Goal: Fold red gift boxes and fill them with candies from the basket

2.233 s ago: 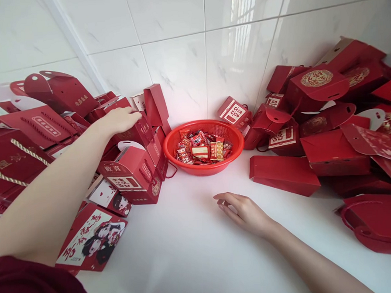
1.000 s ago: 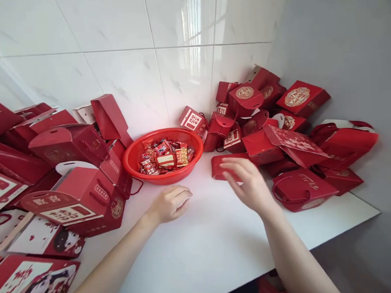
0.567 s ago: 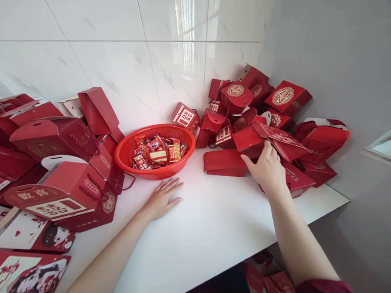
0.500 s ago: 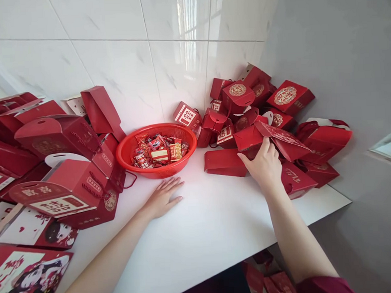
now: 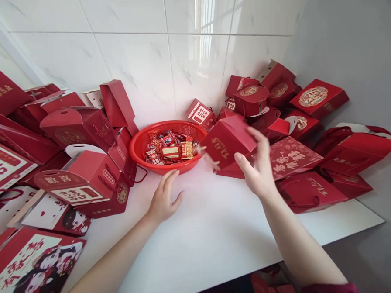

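Note:
My right hand [image 5: 259,167] holds a red gift box [image 5: 226,140] by its right end, thumb at the front and fingers along the far edge. The box tilts over another red box lying on the table, with gold lettering on its face; its cord ends are smeared by motion. My left hand [image 5: 165,198] is open and holds nothing, fingers forward and thumb apart, just in front of a red plastic basket [image 5: 137,155]. Small wrapped sweets [image 5: 171,152] in red packets fill its bottom.
Red gift boxes [image 5: 320,98] pile up on the right by the grey wall. More boxes [image 5: 85,174], some with rope handles, stand on the left. A box with cartoon figures [image 5: 38,270] lies at front left. The white table [image 5: 204,246] ends at front right.
My right hand has brought a red gift box leftward out of the right-hand pile. My left hand has turned up from lying flat on the table. The view has shifted left.

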`<state>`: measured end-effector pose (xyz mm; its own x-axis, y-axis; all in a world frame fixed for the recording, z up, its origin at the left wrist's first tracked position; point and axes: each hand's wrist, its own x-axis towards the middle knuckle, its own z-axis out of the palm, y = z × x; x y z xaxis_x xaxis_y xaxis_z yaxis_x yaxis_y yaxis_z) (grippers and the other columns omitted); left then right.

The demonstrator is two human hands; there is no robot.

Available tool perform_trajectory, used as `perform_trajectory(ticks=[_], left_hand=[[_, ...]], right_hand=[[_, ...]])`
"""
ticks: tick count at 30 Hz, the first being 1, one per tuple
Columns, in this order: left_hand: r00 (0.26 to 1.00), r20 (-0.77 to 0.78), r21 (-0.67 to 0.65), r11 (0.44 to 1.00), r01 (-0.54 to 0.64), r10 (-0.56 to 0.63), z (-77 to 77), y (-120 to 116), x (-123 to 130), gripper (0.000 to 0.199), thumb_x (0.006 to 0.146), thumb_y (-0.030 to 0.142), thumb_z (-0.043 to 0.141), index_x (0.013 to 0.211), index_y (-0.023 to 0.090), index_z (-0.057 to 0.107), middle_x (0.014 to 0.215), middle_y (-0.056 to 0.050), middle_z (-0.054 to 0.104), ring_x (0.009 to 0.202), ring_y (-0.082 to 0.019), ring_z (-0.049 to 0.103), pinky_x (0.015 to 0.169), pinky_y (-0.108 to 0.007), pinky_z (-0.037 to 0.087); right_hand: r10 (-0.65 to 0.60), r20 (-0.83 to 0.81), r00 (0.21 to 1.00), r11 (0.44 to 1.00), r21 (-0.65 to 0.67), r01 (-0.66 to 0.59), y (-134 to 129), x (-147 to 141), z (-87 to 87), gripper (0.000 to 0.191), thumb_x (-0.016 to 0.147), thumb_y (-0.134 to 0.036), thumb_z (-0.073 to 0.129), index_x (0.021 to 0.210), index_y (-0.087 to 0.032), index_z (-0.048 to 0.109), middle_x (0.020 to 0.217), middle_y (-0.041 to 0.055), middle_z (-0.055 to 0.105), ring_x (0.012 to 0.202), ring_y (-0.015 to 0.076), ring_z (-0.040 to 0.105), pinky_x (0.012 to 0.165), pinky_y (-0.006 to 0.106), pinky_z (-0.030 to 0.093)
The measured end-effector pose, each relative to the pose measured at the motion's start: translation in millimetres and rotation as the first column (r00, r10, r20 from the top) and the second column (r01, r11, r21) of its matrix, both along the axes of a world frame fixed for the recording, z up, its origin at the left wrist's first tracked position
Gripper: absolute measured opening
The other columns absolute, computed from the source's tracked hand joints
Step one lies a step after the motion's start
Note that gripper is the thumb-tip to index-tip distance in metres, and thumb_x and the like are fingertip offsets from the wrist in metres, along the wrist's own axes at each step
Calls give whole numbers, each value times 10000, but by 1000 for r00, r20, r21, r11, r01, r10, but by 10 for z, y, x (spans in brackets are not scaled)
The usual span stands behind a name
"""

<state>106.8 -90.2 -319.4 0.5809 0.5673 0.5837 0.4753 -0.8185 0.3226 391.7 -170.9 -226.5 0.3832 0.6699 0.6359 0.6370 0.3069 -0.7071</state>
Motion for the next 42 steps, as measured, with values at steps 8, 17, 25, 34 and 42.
perform_trajectory(ticks=[8, 17, 25, 34, 42], left_hand=[[992, 40, 214, 970, 112, -124, 99, -383, -254, 916, 832, 475, 665, 1573, 241, 179, 1623, -186, 201, 1464, -435, 285, 1159, -639, 302], [941, 337, -320, 939, 125, -11, 148, -446, -248, 576, 936, 473, 473, 1444, 211, 406, 1344, -158, 546, 1177, -310, 580, 923, -457, 526], [959, 244, -74, 989, -131, 145, 336, -455, -197, 565, 868, 245, 641, 1405, 254, 466, 1430, -136, 478, 1321, -317, 500, 1082, -500, 466], [820, 456, -542, 839, -53, 346, 346, -328, -239, 432, 899, 308, 658, 1308, 235, 537, 1149, -79, 688, 997, -200, 711, 823, -316, 618], [950, 83, -275, 923, -268, 301, 347, -326, -306, 378, 1007, 268, 419, 1319, 287, 632, 1560, -49, 433, 1474, -293, 355, 1217, -555, 293]], right_hand=[[242, -838, 489, 426, -361, -830, 90, -471, -662, 556, 951, -659, 390, 1098, -204, 673, 894, 108, 752, 718, 260, 727, 588, 399, 609], [175, -869, 463, 378, -375, -846, 93, -575, -716, 585, 970, -681, 327, 1285, -215, 486, 1107, 131, 691, 630, 186, 718, 502, 307, 590], [359, 72, 930, 926, -147, -346, -28, -644, -772, 314, 988, -311, 499, 1292, -233, 502, 1266, 146, 582, 1146, 277, 595, 997, 520, 501], [612, -3, 791, 785, -122, -608, -124, -726, -644, 546, 914, -199, 645, 1419, -291, 457, 1149, 92, 584, 1058, 226, 617, 943, 422, 550], [641, 426, 639, 726, -65, -685, -131, -695, -791, 285, 947, -166, 531, 1183, -278, 645, 1038, 83, 613, 1013, 232, 622, 905, 428, 536]])
